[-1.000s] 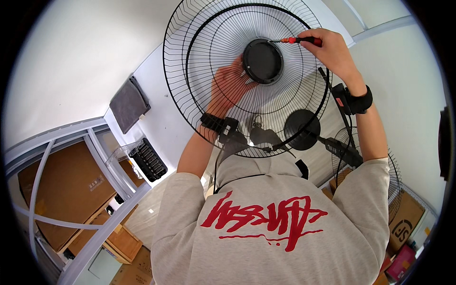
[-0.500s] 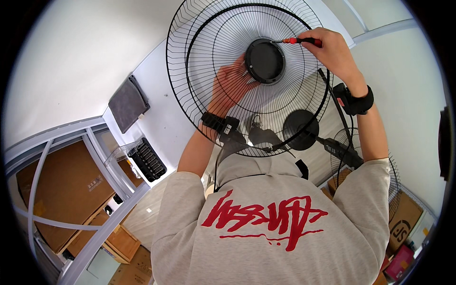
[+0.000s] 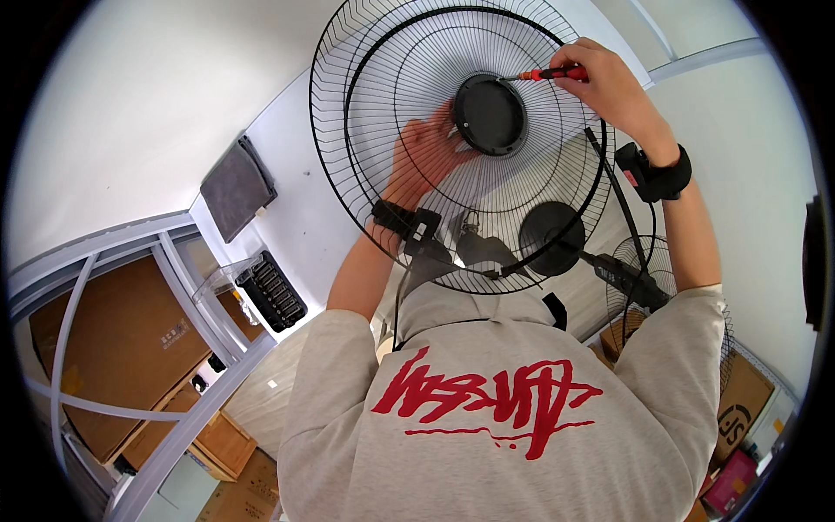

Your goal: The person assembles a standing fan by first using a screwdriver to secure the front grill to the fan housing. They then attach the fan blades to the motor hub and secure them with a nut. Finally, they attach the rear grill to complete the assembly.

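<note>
A round black wire fan guard (image 3: 356,165) with a solid dark hub disc (image 3: 490,113) fills the upper middle. Seen through its wires, my left hand (image 3: 426,152) is behind the guard, its fingers closed at the hub's left and lower edge; part of them is hidden by the disc. My right hand (image 3: 609,85) grips a screwdriver (image 3: 541,75) with a red and black handle. The screwdriver lies nearly level, its tip at the upper rim of the hub disc.
Below the guard stands a black round fan base (image 3: 551,237) with a pole, and another wire guard (image 3: 648,261) is at the right. A socket set in a black case (image 3: 271,291) and a dark folded pouch (image 3: 237,191) lie on the white table (image 3: 304,230). Cardboard boxes (image 3: 113,348) fill the lower left.
The fan guard has shifted slightly right and down, with my left hand moving along. My right hand has drifted a little right, and the screwdriver tip stays at the hub's upper rim.
</note>
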Available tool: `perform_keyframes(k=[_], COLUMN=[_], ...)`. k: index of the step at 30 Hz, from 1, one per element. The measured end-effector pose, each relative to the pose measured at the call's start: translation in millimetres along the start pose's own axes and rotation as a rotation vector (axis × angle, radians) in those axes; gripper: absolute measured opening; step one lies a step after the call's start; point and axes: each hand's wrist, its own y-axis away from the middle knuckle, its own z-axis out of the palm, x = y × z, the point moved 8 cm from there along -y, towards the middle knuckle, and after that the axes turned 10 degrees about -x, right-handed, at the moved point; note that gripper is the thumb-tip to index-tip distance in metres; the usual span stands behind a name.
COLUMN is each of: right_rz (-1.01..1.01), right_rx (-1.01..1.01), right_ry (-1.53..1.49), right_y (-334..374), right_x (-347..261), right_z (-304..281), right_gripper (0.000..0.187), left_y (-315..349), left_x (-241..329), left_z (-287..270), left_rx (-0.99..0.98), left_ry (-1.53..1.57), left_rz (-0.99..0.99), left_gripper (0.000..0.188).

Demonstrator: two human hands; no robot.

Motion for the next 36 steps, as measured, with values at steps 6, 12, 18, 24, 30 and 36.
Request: perform_keyframes(k=[6,12,18,24,30,36], right_rz=[0.287,0.167,0.142,0.262,0.101,0.233], right_rx=[-0.234,-0.179,-0.095,-0.242,-0.140,-0.294], right_ry=[0.035,-0.014,-0.014,0.062,-0.019,0.141], right_y=[-12,-12,-7,-14,-9,-19], right_x=[10,5,4,4,8,-5], right_z=[1,-2,1,-1,-1,-1], right_gripper=[0.022,0.021,0.022,0.023,0.023,0.023], left_y=[-4,-6,-12,-9,-9,-8], left_x=[-2,-6,-5,1,0,3], left_z=[-21,-36,-31,-29,-23,-10], left_rx=[-0.031,0.042,0.032,-0.054,-0.103,-0.010], left_ry=[-0.057,-0.113,-0.054,0.073,0.168,-0.003], left_rz=[-0.060,-0.098,-0.069,-0.045,-0.038,-0.032], left_gripper=[0.071,0.077,0.076,0.072,0.071,0.073])
